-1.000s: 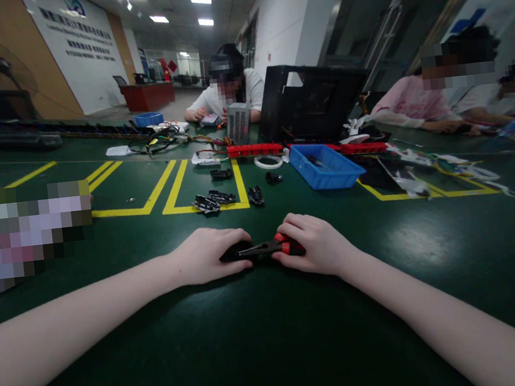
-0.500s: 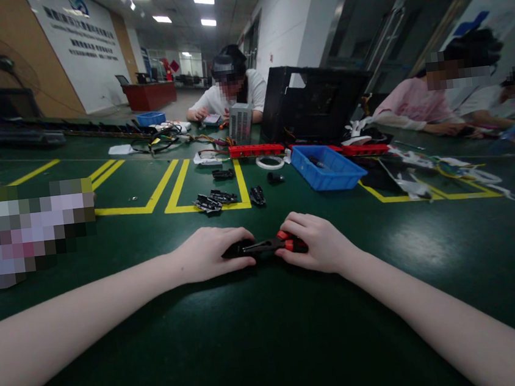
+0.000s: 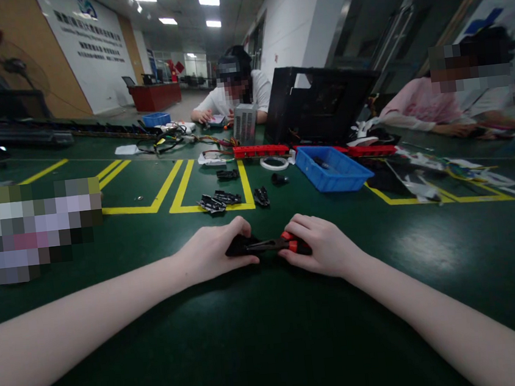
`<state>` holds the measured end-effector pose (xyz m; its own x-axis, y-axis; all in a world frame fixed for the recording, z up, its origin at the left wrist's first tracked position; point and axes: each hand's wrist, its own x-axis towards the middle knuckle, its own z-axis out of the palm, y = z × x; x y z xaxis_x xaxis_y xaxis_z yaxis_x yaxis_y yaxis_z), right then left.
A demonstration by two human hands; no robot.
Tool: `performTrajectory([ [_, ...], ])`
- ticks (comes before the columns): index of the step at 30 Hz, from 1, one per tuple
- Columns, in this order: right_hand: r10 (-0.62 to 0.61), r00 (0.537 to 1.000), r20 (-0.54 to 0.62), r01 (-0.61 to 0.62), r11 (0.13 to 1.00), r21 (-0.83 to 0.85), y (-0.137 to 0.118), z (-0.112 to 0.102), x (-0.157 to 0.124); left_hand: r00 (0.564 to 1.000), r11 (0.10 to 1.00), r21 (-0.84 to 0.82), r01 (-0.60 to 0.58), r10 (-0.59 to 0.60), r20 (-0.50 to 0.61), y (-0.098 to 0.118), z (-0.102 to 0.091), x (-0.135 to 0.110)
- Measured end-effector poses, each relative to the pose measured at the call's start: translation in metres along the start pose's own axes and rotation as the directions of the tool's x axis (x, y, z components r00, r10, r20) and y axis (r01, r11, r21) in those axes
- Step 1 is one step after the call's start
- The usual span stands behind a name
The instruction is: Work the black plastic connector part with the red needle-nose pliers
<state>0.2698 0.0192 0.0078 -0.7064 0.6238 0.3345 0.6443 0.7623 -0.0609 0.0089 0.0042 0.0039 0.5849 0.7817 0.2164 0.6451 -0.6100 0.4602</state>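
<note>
Well in from the tabletop's far edge, the left hand pinches a black part at the tips of pliers gripped by the right hand, which could skid if that pinch loosens.

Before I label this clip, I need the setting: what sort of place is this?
Probably an electronics workshop: pliers in the right hand, a large black case and loose wires on a green table.

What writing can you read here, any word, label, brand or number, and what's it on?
White wall sign: Chinese characters, too blurred to quote; the English line seems to end "Technology Co., Ltd".
Red diamond, far back: any writing too small to read.
Pliers and blue bin: no readable lettering.
</note>
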Motion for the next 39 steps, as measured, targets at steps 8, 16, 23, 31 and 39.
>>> performTrajectory([
  [8, 0.016, 1.0, -0.011, -0.016, 1.0, -0.005, 0.0014, 0.0004, -0.0002, 0.998, 0.977, -0.205, -0.064, 0.062, -0.016, 0.0017, -0.004, 0.0012],
  [16, 0.017, 0.999, 0.028, -0.016, 0.999, -0.033, 0.0022, 0.0001, -0.001, 0.987, 0.95, -0.284, -0.128, 0.149, 0.052, 0.0035, -0.0083, 0.0012],
  [23, 0.015, 0.999, 0.039, -0.013, 0.999, -0.046, 0.0025, -0.0002, -0.0014, 0.981, 0.935, -0.312, -0.169, 0.19, 0.04, 0.0018, -0.0089, 0.0011],
  [31, 0.037, 0.999, -0.003, -0.037, 0.999, -0.031, 0.0022, 0.0003, -0.0012, 0.987, 0.93, -0.335, -0.149, 0.158, 0.0, -0.0025, -0.0028, 0.0025],
  [39, 0.084, 0.995, -0.051, -0.082, 0.996, 0.043, 0.0047, 0.0015, -0.0016, 0.991, 0.911, -0.39, -0.131, 0.128, -0.033, -0.0053, -0.0002, 0.0037],
])
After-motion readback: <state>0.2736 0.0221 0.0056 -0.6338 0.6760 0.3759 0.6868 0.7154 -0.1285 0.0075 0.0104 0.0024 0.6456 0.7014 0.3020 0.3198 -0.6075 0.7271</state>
